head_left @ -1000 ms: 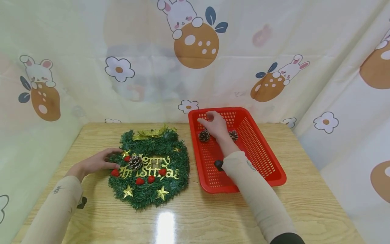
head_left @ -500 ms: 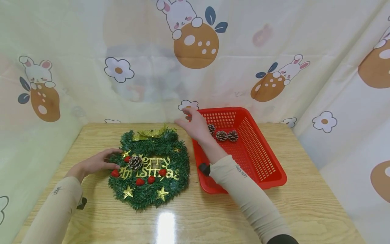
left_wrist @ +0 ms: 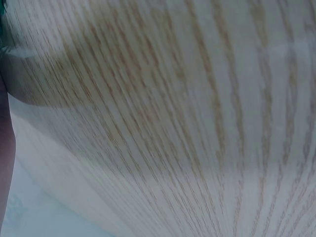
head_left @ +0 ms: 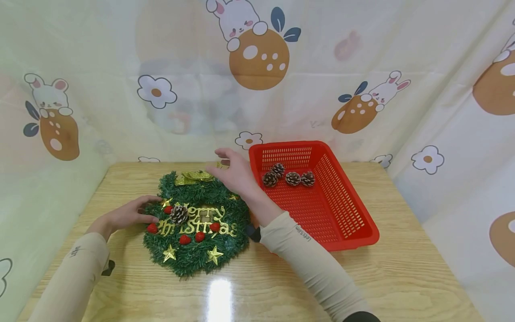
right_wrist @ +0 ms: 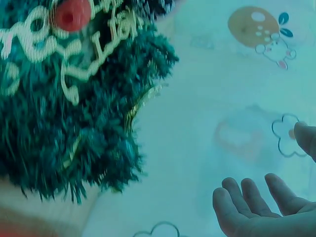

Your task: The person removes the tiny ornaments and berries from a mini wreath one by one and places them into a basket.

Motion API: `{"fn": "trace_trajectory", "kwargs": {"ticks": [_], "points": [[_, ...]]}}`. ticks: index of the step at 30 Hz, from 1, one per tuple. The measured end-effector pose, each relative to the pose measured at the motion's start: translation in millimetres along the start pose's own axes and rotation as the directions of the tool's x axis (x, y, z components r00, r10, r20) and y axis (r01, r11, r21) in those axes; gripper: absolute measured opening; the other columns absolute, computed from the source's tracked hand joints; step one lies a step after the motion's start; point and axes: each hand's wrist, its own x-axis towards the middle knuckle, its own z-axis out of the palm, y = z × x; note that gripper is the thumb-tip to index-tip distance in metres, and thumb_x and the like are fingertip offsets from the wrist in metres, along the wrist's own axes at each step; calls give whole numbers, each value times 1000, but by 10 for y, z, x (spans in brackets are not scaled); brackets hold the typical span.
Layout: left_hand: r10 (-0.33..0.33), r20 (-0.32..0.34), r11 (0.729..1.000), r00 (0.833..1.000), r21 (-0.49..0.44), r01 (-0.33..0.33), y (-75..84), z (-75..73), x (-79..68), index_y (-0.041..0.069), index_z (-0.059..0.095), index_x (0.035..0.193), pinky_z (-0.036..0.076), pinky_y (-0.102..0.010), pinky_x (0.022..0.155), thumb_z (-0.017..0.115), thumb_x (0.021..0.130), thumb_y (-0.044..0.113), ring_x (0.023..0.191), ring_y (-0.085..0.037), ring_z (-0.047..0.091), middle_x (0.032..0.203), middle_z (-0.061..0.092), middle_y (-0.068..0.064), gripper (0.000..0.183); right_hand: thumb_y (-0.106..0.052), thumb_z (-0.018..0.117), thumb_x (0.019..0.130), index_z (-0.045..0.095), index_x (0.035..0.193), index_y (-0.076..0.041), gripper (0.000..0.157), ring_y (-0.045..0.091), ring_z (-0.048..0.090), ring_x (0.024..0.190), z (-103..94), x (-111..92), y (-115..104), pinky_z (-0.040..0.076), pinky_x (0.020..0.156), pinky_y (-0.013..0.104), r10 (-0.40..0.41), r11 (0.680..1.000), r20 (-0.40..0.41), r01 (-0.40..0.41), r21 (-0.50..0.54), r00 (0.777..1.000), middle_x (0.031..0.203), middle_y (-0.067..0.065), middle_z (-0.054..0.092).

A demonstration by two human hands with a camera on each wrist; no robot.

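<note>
A green Christmas wreath [head_left: 233,214] lies on the table, with gold lettering, stars, red berries and a gold bow [head_left: 195,176]. Near its left side sits a pine cone [head_left: 179,214]. My left hand [head_left: 130,213] holds the wreath's left edge, thumb and fingers spaced along it; its own wrist view shows mostly tabletop. Over the wreath's upper right is my right hand [head_left: 235,172], thumb and fingers apart around nothing. In the right wrist view its fingers [right_wrist: 252,197] are loosely bent beside the wreath [right_wrist: 98,133].
Right of the wreath stands a red plastic basket [head_left: 350,192] with several pine cones [head_left: 293,179] at its back left. The right forearm crosses the basket's near left side. A printed curtain [head_left: 193,112] hangs behind the wooden table [head_left: 382,277].
My right hand has moved left from above the basket to the wreath's upper right, uncovering the pine cones in the basket. The left hand has stayed in place.
</note>
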Motion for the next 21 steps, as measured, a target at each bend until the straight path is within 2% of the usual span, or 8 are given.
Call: {"fn": "trace_trajectory", "kwargs": {"ticks": [7, 11, 16, 21], "points": [[6, 0, 1000, 1000, -6, -6, 15, -1, 1, 4, 35, 149, 25, -69, 105, 70, 92, 27, 136, -54, 25, 151, 29, -28, 71, -34, 72, 90, 51, 142, -16, 59, 24, 51, 126, 226, -32, 3, 48, 96, 41, -1, 1000, 55, 2, -20, 998, 141, 2, 52], [1, 0, 1000, 1000, -9, -1, 13, -1, -12, 4, 35, 149, 25, -69, 105, 70, 91, 27, 136, -54, 25, 151, 29, -27, 71, -35, 72, 90, 51, 142, -19, 59, 20, 52, 124, 335, -56, 22, 49, 95, 39, 16, 1000, 94, -14, -23, 995, 141, -1, 53], [-5, 3, 1000, 1000, -25, 5, 4, 0, -19, 5, 36, 149, 25, -70, 104, 70, 91, 27, 136, -54, 25, 151, 30, -27, 71, -35, 72, 90, 50, 143, -19, 59, 19, 51, 126, 452, -90, 68, 48, 96, 39, 32, 999, 159, -29, -17, 987, 141, -3, 52], [-18, 6, 999, 1000, -35, 18, -3, 4, -14, 7, 35, 149, 23, -71, 104, 70, 91, 30, 137, -54, 23, 152, 27, -26, 71, -35, 72, 90, 52, 141, -18, 57, 22, 51, 127, 574, -128, 145, 48, 96, 40, 45, 999, 225, -37, -37, 973, 140, 1, 53]]}}
